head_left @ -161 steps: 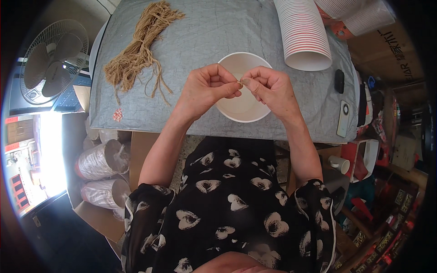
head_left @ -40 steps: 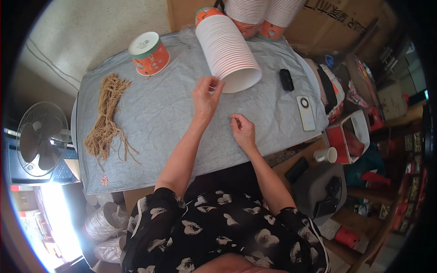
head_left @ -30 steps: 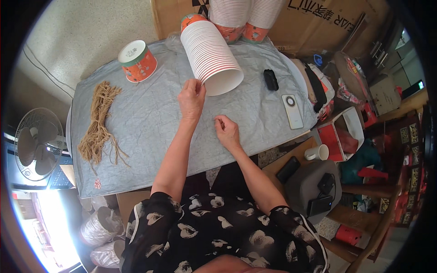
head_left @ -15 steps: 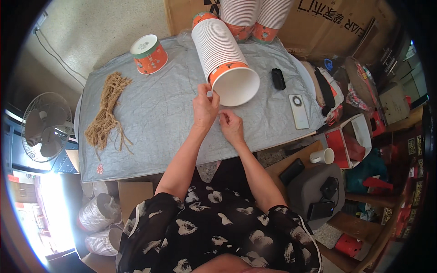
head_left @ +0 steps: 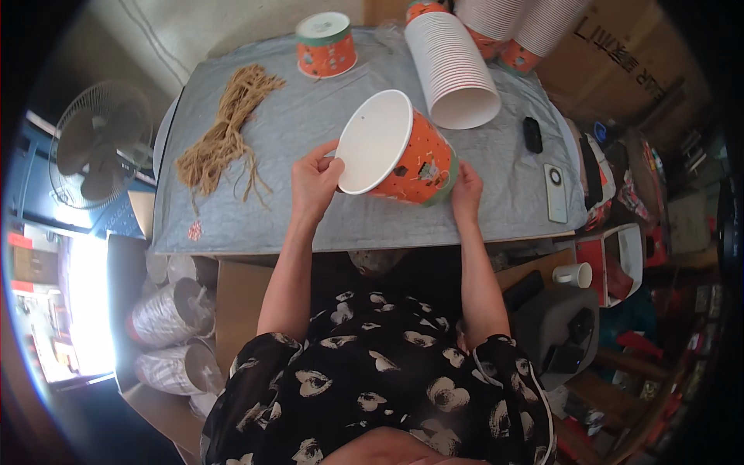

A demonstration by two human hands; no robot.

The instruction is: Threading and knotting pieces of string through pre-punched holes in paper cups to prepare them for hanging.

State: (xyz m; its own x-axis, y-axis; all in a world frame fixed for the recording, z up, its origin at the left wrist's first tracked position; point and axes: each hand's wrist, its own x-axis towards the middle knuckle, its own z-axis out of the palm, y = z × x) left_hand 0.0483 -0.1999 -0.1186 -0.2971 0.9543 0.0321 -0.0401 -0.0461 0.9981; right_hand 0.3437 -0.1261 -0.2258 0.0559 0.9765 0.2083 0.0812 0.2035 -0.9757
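Observation:
Between my hands, over the near part of the table, a large orange and green paper tub [head_left: 418, 167] is tilted with its white mouth turned up and to the left. My left hand [head_left: 316, 184] pinches the rim, thumb outside. My right hand [head_left: 466, 194] holds the green base end, its fingers partly hidden behind the tub. Beyond it lies a long nested stack of the same tubs [head_left: 453, 70], mouth toward me. A single tub [head_left: 327, 48] stands upside down at the far left. A bundle of brown twine [head_left: 229, 128] lies left of my left hand.
More stacked tubs [head_left: 542, 31] stand at the back right before a cardboard box [head_left: 620, 58]. A black case [head_left: 532, 135] and a phone [head_left: 555, 194] lie on the table's right. A fan [head_left: 101, 143] is at the left, a mug [head_left: 572, 274] at the lower right.
One tub has come off the near end of the stack and toward me. My right hand has moved from beside the stack to the tub's base. The view has shifted.

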